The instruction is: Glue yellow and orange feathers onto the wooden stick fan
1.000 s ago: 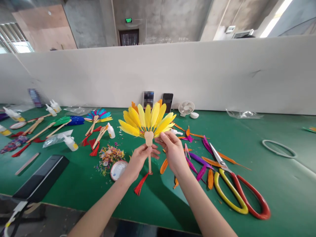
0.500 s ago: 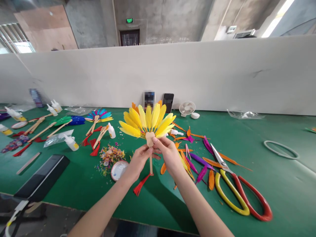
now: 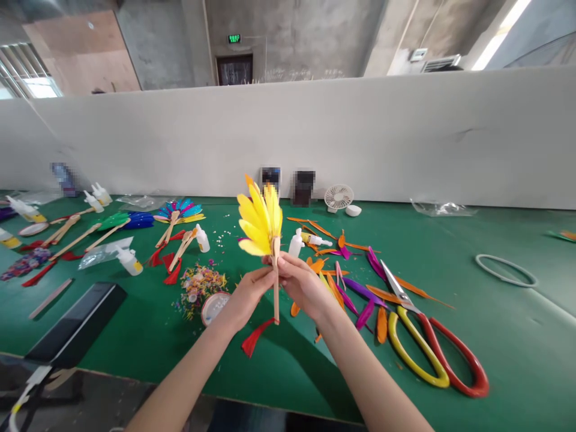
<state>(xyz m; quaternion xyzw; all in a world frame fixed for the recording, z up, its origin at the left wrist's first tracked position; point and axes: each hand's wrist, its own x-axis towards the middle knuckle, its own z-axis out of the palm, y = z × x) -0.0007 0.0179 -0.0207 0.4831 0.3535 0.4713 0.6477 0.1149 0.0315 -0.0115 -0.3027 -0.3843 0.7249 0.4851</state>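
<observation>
A yellow feather fan (image 3: pixel 261 222) with some orange at its top is held upright above the table, seen nearly edge-on. My left hand (image 3: pixel 249 294) pinches its wooden handle (image 3: pixel 276 294) from the left, just below the feathers. From the other side, my right hand (image 3: pixel 301 285) grips the same spot with thumb and fingers. A red tassel (image 3: pixel 258 338) hangs from the handle's lower end. Just left of my left hand lies a round white lid (image 3: pixel 215 307), beside a heap of colourful bits (image 3: pixel 201 285).
Large scissors (image 3: pixel 420 330) and loose orange and purple feathers (image 3: pixel 366 312) lie right. Glue bottles (image 3: pixel 296 243), more feather fans (image 3: pixel 175 213) and a black power bank (image 3: pixel 76 324) are on the green table (image 3: pixel 517 348). A small fan (image 3: pixel 338 198) stands at the back.
The yellow fan has turned from facing me to nearly edge-on, so its feathers look narrower. Both hands still hold it, with their fingers slightly shifted. Glue bottles behind it now show.
</observation>
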